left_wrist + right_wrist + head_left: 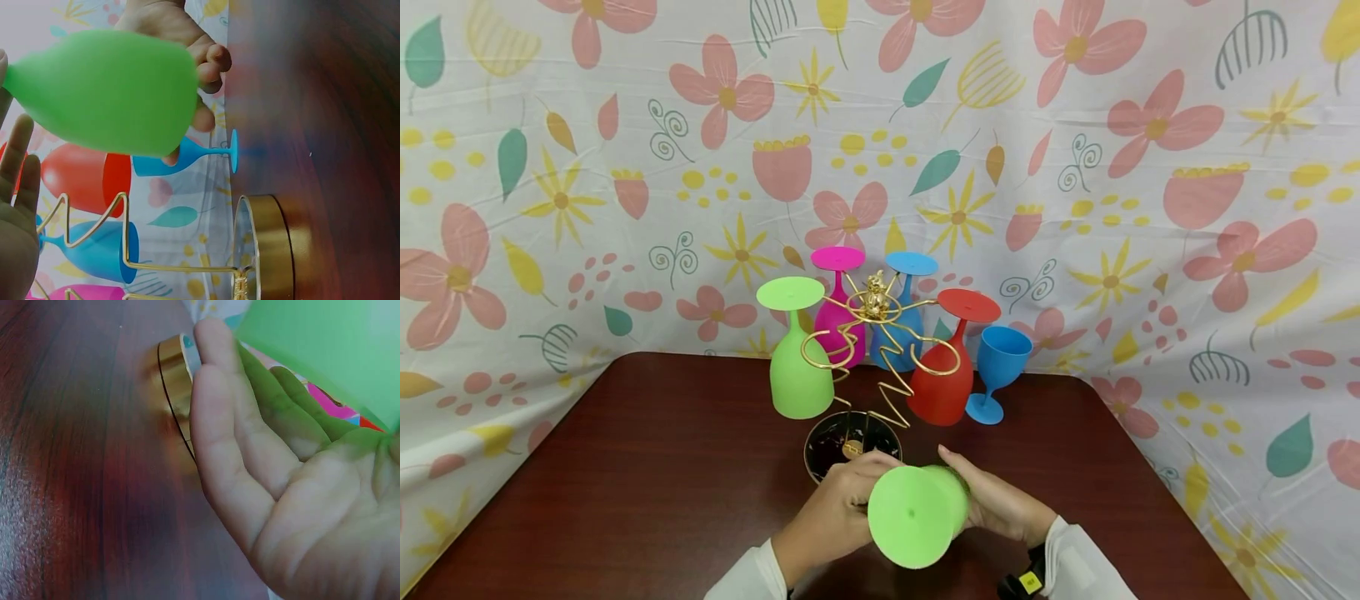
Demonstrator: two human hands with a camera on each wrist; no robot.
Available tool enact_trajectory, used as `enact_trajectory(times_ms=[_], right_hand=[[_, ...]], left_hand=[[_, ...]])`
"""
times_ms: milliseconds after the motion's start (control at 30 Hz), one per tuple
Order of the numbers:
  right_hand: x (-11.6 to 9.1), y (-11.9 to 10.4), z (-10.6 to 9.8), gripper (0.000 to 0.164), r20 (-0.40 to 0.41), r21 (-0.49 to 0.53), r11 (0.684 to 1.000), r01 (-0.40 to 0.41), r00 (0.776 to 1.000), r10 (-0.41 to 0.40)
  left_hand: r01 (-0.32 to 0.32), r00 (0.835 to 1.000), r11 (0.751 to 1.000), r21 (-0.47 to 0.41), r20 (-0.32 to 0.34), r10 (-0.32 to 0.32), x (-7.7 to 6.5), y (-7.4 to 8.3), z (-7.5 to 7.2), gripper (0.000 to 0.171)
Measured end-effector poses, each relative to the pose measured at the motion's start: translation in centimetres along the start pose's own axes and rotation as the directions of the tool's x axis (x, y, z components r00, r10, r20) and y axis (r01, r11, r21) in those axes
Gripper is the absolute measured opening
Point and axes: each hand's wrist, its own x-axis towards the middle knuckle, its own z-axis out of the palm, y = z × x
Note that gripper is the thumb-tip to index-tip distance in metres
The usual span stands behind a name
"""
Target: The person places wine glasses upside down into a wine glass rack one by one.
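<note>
A light green wine glass point(912, 517) is held in front of the rack, its round foot facing the head camera. My left hand point(842, 508) pinches it by the stem, as the left wrist view shows at its left edge. Against the green bowl point(119, 94), my right hand point(1000, 500) lies alongside with fingers loosely extended; in the right wrist view its palm faces the bowl. Just beyond stands a gold wire rack point(880, 308) on a round black base with a gold rim point(811, 454). Where the left fingertips meet the stem is hidden in the head view.
Upside down on the rack hang another green glass point(801, 379), a magenta one point(831, 329), a blue one point(910, 325) and a red one point(942, 392). An upright blue glass point(1002, 354) stands at the right on the dark wooden table point(662, 475). Floral cloth point(880, 167) hangs behind.
</note>
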Motion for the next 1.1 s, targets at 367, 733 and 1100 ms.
enact_trajectory(times_ms=[367,733,1100], right_hand=[[-2.4,-4.3,0.9,0.061,-0.180,-0.464,0.886,0.006,0.978,-0.101],[-5.3,-7.3,2.2,0.030,-0.405,-0.781,0.620,0.078,0.692,-0.597],[-5.0,-9.1,3.3,0.071,-0.168,-0.941,0.249,0.229,0.321,-0.932]], left_hand=[[0.000,1.000,1.000,0.009,-0.024,0.000,-0.3,0.0,-1.4,0.015],[0.049,0.996,0.998,0.034,-0.070,-0.047,-1.0,0.1,-2.8,0.025],[0.058,0.996,0.996,0.070,-0.066,-0.053,-1.3,0.2,-3.5,0.029]])
